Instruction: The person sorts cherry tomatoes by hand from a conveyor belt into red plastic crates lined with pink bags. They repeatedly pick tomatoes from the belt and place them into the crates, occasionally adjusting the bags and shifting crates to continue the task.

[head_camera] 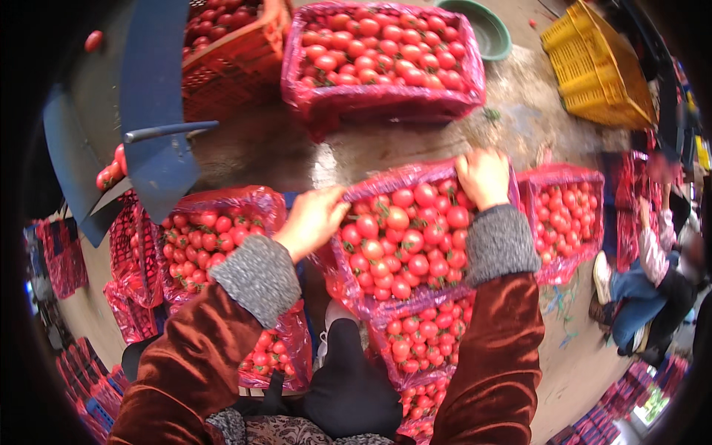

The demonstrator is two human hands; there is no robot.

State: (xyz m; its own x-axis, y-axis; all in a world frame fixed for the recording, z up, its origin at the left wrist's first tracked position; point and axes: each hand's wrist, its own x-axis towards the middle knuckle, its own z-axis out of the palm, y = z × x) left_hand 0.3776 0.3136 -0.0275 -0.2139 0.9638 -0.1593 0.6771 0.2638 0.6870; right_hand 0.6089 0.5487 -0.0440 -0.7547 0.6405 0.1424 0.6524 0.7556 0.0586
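A crate lined with red-pink plastic film [401, 173] sits in front of me, full of small red tomatoes [411, 239], some with green stems. At its far left corner my left hand [314, 219] grips the film-covered rim. My right hand [485, 177] holds the same rim near the far right corner, its fingertips hidden over the edge. Close to my body, another film-lined crate of tomatoes [425, 336] adjoins this one. To the left of my left hand is a lined crate of tomatoes [203, 242], partly covered by my sleeve.
Beyond lie a large lined tomato crate [384, 97], an orange crate [236, 72] and a green basin [489, 28]. Blue metal sheets [156, 111] with a rod [172, 130] stand left. Right are a yellow crate [584, 67], a lined tomato crate [564, 219] and a seated person [639, 303].
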